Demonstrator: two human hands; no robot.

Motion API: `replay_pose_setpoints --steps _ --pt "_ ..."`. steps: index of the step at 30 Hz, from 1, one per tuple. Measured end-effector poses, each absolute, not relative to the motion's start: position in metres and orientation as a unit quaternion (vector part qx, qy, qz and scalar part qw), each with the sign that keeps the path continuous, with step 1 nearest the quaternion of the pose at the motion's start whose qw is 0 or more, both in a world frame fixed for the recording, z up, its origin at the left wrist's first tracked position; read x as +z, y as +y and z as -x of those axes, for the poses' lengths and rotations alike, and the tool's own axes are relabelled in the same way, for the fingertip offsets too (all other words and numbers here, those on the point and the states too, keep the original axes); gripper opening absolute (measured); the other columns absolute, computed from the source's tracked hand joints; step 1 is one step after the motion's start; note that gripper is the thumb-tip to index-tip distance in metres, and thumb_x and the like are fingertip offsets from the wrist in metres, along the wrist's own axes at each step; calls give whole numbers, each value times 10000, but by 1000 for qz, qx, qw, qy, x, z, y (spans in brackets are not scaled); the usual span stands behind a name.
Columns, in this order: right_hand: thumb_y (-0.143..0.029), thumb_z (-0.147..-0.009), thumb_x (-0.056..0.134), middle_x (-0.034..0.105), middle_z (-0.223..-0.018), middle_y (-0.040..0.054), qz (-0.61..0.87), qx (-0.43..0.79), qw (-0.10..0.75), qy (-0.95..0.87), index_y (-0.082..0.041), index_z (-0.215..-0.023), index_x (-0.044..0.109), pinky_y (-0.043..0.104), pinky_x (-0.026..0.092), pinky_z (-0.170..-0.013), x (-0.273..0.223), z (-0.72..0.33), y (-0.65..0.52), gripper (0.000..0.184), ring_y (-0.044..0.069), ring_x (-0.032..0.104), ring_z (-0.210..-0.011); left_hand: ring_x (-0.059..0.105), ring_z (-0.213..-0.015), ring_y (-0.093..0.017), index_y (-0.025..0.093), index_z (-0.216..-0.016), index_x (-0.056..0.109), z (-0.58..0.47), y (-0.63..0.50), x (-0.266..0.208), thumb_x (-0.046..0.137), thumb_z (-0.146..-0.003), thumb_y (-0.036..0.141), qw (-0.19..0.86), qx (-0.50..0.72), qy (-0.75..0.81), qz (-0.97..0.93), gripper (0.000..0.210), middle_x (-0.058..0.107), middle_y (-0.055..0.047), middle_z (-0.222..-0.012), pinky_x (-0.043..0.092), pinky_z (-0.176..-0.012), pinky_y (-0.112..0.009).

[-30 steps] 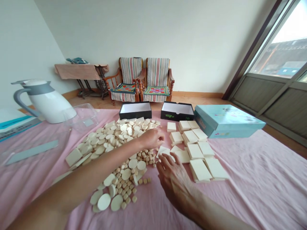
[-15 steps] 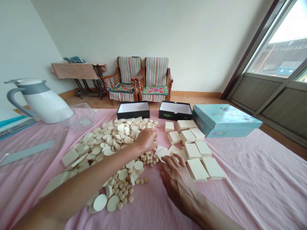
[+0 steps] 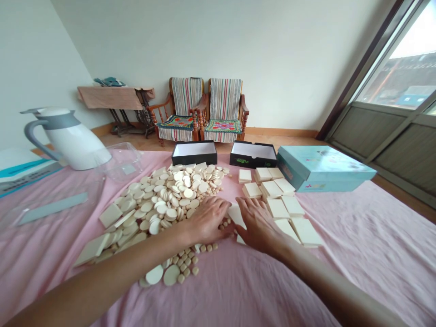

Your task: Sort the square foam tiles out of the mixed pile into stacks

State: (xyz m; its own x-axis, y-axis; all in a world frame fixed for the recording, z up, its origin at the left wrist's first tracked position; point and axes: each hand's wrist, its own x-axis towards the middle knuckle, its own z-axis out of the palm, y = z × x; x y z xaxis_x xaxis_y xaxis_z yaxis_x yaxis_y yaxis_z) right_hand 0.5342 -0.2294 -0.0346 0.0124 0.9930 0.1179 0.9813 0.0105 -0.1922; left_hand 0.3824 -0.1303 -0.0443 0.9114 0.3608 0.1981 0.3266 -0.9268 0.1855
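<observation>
My left hand (image 3: 209, 220) and my right hand (image 3: 257, 222) face each other at the middle of the cloth. Between them lie pale square wooden tiles (image 3: 235, 214), partly hidden by my fingers. The curved fingers of my left hand press at the left side of these tiles, with a few small wooden cubes (image 3: 225, 223) showing by its thumb. My right hand bends over their right side, thumb and fingers gripping the edges. A heap of round wooden discs (image 3: 170, 193) lies left of my hands. Stacks of square tiles (image 3: 277, 209) stand to the right.
Two open black boxes (image 3: 194, 159) and a closed light blue box (image 3: 323, 170) line the far edge of the pink cloth (image 3: 235, 290). A white jug (image 3: 80, 147) and clear plastic containers (image 3: 124, 159) stand at left. More cubes (image 3: 185, 262) and large discs (image 3: 171, 274) lie nearer me.
My left hand has come down and toward me from the heap to the square tiles. My right hand has shifted slightly up and right, its fingers now bent at the tiles. The view has tilted slightly.
</observation>
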Motion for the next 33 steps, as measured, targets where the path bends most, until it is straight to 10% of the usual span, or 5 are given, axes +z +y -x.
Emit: replay_pose_setpoints --steps 11,26,33 --pt "-242 -804 578 640 -1013 181 676 23 2 -737 -70 -988 616 342 391 -863 -33 -534 -178 255 268 559 -1007 546 -903 -219 163 -848 588 -380 -127 -49 596 -791 208 46 76 169 -982 73 604 -73 -927 429 -841 -349" --pt "-214 -803 627 656 -1017 130 678 81 23 -730 -131 -1010 618 358 444 -832 -15 -540 -249 223 262 601 -971 534 -1091 -229 185 -1058 583 -379 -133 -42 641 -824 223 105 123 32 -986 244 596 -97 -1140 427 -937 -360" --pt "-118 -771 568 618 -1032 136 696 72 12 -714 -138 -997 589 388 442 -849 -28 -527 -264 228 273 573 -998 552 -730 -171 175 -702 559 -380 -129 -44 545 -843 158 38 84 6 -996 142 597 -37 -733 433 -695 -291"
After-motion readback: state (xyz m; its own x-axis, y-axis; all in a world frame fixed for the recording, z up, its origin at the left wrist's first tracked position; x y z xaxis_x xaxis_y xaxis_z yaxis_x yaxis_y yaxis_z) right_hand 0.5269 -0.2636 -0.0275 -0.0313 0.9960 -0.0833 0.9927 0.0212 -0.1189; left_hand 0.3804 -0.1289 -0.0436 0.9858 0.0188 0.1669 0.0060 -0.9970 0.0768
